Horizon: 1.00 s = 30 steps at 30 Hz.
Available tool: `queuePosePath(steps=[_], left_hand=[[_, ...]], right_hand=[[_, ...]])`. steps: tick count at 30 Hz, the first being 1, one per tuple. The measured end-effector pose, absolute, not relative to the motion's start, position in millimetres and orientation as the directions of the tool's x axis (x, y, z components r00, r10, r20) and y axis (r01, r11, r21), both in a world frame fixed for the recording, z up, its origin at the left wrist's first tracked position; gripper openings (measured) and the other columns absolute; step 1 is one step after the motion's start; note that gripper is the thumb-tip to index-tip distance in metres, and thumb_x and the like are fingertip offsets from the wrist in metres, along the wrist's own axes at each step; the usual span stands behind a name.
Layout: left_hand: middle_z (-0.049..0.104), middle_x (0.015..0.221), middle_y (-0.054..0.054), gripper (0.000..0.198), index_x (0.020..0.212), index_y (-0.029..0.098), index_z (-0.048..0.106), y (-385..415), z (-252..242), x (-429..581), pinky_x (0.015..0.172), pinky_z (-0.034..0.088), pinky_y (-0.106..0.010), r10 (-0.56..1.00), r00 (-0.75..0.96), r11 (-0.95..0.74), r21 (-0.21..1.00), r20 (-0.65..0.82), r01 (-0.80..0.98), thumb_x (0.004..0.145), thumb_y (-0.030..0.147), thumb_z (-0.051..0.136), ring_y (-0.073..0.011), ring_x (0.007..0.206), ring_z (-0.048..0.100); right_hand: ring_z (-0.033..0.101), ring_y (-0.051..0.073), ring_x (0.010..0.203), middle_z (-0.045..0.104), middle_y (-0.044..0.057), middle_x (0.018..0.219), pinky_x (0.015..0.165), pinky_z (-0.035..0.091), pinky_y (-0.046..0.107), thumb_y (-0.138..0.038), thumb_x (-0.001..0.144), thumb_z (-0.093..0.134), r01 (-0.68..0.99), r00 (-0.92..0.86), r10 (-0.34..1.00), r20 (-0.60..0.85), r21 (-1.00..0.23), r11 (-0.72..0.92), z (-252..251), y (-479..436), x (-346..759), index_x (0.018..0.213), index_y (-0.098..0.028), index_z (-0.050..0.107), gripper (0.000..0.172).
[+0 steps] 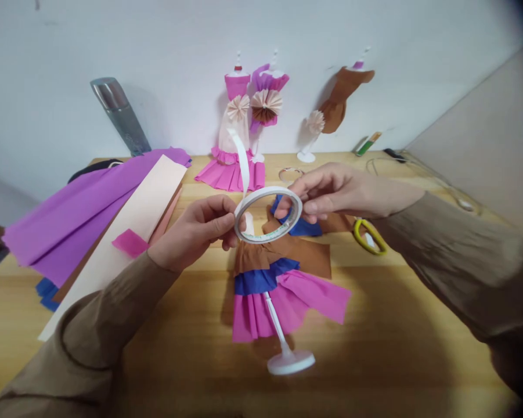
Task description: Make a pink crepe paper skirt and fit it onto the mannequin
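Between my two hands a roll of white tape is held up above the table. My left hand pinches the roll's left edge. From there a loose strip of tape sticks upward. My right hand grips the right rim, with fingers reaching into the ring. Below the roll lies a small mannequin on a white stand, wearing a layered paper skirt in brown, blue and pink. The mannequin's upper part is hidden behind the tape and hands.
Yellow-handled scissors lie right of the skirt. Purple crepe paper and a cream sheet are stacked at left. Dressed mannequins stand by the wall, beside a leaning grey bottle. A glue stick and a cable are at back right.
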<state>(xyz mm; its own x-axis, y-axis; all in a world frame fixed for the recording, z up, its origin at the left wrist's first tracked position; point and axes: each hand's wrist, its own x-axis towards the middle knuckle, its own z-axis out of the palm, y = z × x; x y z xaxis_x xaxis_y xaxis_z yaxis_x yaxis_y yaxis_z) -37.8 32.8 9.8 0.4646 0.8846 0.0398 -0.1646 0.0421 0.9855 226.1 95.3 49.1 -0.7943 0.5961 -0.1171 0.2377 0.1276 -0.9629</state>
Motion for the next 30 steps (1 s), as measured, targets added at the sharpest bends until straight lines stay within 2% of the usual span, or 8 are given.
queuePosePath(steps=[4,7,9,13,18,24,27,30], left_hand=[[0.06,0.067,0.0,0.032,0.077,0.013,0.062,29,2,-26,0.052,0.045,-0.021,0.834,0.55,0.183,0.959,-0.037,-0.214,0.077,0.043,0.075,-0.0085,0.055,0.055],[0.059,0.067,-0.003,0.038,0.072,0.011,0.064,25,-2,-20,0.051,0.042,-0.022,0.716,0.689,0.307,0.938,-0.117,-0.159,0.074,0.047,0.074,-0.0096,0.054,0.056],[0.058,0.064,-0.003,0.042,0.068,0.01,0.064,23,-4,-19,0.048,0.039,-0.021,0.679,0.715,0.34,0.934,-0.164,-0.107,0.072,0.051,0.073,-0.01,0.053,0.055],[0.052,0.054,-0.002,0.045,0.063,0.011,0.061,20,-4,-20,0.045,0.036,-0.02,0.763,0.62,0.269,0.962,-0.181,-0.051,0.075,0.054,0.066,-0.0091,0.048,0.05],[0.055,0.058,-0.002,0.045,0.059,0.012,0.059,19,-1,-21,0.045,0.039,-0.019,0.775,0.571,0.257,0.961,-0.27,0.105,0.069,0.055,0.068,-0.0092,0.05,0.052],[0.05,0.05,0.001,0.041,0.054,0.014,0.054,16,3,-17,0.041,0.034,-0.017,0.885,0.415,0.099,0.956,-0.212,0.276,0.07,0.05,0.065,-0.0057,0.043,0.044],[0.053,0.057,0.002,0.037,0.068,0.013,0.06,16,5,-20,0.042,0.038,-0.017,0.907,0.393,0.063,0.972,-0.149,0.224,0.074,0.049,0.066,-0.007,0.048,0.048],[0.063,0.079,-0.002,0.039,0.085,0.014,0.065,16,10,-27,0.045,0.044,-0.017,0.937,0.341,0.038,0.992,-0.076,0.118,0.08,0.053,0.063,-0.009,0.059,0.055]], right_hand=[[0.054,0.006,0.052,0.07,0.002,0.082,0.048,0.043,0.019,-0.039,0.081,0.075,0.09,-0.795,0.599,-0.097,-0.995,-0.042,41,61,237,0.085,-0.018,0.072,0.022],[0.056,0.006,0.053,0.067,0.002,0.078,0.05,0.044,0.019,-0.034,0.085,0.072,0.002,-0.809,0.586,-0.045,-0.997,-0.073,29,49,238,0.087,-0.014,0.07,0.02],[0.058,0.006,0.054,0.067,0.002,0.078,0.051,0.044,0.018,-0.033,0.085,0.072,-0.034,-0.809,0.588,-0.019,-0.996,-0.079,21,47,236,0.088,-0.013,0.07,0.021],[0.056,0.005,0.053,0.068,0.002,0.079,0.048,0.042,0.017,-0.034,0.084,0.074,-0.062,-0.781,0.625,-0.019,-0.992,-0.107,11,45,228,0.086,-0.012,0.07,0.022],[0.053,0.004,0.051,0.067,0.001,0.071,0.048,0.043,0.016,-0.036,0.081,0.076,0.011,-0.752,0.657,-0.061,-0.997,-0.08,8,40,219,0.087,-0.013,0.073,0.025],[0.043,0.002,0.042,0.065,0.0,0.063,0.039,0.032,0.016,-0.038,0.075,0.08,0.053,-0.67,0.725,-0.163,-0.984,-0.172,3,29,205,0.081,-0.012,0.073,0.028],[0.042,0.003,0.042,0.067,0.001,0.065,0.039,0.031,0.018,-0.04,0.074,0.081,0.051,-0.614,0.772,-0.167,-0.984,-0.172,5,24,206,0.083,-0.013,0.073,0.029],[0.048,0.006,0.047,0.068,0.003,0.071,0.044,0.037,0.021,-0.04,0.075,0.08,0.039,-0.479,0.875,-0.066,-0.998,-0.054,18,17,226,0.081,-0.016,0.073,0.025]])
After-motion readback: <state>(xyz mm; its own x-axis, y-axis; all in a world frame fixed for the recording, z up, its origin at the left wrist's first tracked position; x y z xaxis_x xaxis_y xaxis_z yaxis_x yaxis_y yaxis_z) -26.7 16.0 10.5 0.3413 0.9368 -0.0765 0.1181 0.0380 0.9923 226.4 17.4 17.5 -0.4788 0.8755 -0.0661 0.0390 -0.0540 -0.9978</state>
